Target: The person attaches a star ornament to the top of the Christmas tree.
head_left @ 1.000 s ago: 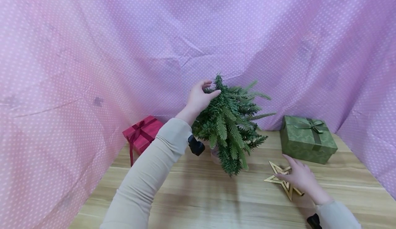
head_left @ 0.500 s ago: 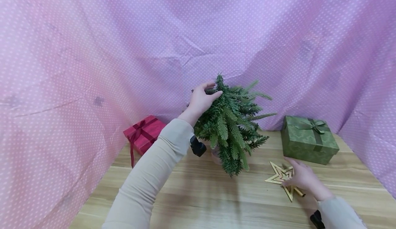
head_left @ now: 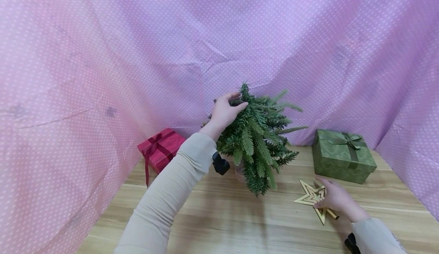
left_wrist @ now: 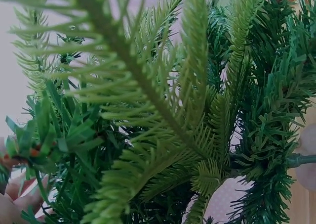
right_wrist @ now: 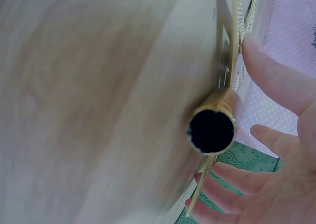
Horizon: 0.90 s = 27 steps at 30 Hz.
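Note:
My left hand [head_left: 224,111] holds a small green Christmas tree [head_left: 255,139] near its top, thumb in front and fingers reaching behind the branches. In the left wrist view, tree branches [left_wrist: 163,110] cover most of the hand, with fingertips [left_wrist: 24,204] showing low at the left. My right hand [head_left: 337,198] grips a gold star tree topper [head_left: 310,195] lying on the table, thumb and fingers at its edges. The right wrist view shows the topper's hollow gold tube [right_wrist: 224,103] end-on, between the thumb and the other fingers of that hand [right_wrist: 276,174].
At the back right of the wooden table [head_left: 233,223] stands a green gift box [head_left: 337,162] with a bow, just behind my right hand. A red gift box [head_left: 162,145] sits behind my left forearm. Pink dotted cloth [head_left: 164,48] surrounds the table.
The right hand has shifted slightly right, its thumb drawn back from the star's middle to its right side. The left hand stays at the treetop, only slightly lower. The star has barely moved.

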Tool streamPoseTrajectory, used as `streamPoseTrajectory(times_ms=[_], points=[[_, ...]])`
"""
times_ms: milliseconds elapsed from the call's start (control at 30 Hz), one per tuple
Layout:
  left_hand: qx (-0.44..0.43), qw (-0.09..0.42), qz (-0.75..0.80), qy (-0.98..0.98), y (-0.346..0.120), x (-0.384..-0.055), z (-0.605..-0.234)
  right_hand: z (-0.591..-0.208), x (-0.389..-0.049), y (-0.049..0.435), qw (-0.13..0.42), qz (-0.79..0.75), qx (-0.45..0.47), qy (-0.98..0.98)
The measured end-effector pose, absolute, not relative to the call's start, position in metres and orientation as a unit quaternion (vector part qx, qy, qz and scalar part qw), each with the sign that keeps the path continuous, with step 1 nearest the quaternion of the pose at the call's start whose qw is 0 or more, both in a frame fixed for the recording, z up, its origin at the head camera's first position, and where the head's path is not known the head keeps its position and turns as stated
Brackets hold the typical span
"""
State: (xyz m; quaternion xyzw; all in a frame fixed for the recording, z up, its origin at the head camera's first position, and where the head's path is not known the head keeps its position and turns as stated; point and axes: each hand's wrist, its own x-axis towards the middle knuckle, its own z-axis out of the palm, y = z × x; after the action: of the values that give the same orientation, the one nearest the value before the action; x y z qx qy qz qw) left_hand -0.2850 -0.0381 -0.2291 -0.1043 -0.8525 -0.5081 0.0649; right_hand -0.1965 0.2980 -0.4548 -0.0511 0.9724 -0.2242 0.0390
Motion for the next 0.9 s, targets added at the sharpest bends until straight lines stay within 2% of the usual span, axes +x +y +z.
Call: streamPoseTrajectory(times_ms=[533,900], points=[[-0.127,0.042,-0.490,-0.861,-0.0401,-0.2886,-0.2317,-0.4617,-0.1997,0.2996,0.015,-0.222,-0.064,0.973],[-0.122,0.044,-0.477,-0.869,-0.0387,-0.2875,-0.2333,-0.4634,-0.1956,0.2946,-0.010,-0.261,-0.064,0.963]])
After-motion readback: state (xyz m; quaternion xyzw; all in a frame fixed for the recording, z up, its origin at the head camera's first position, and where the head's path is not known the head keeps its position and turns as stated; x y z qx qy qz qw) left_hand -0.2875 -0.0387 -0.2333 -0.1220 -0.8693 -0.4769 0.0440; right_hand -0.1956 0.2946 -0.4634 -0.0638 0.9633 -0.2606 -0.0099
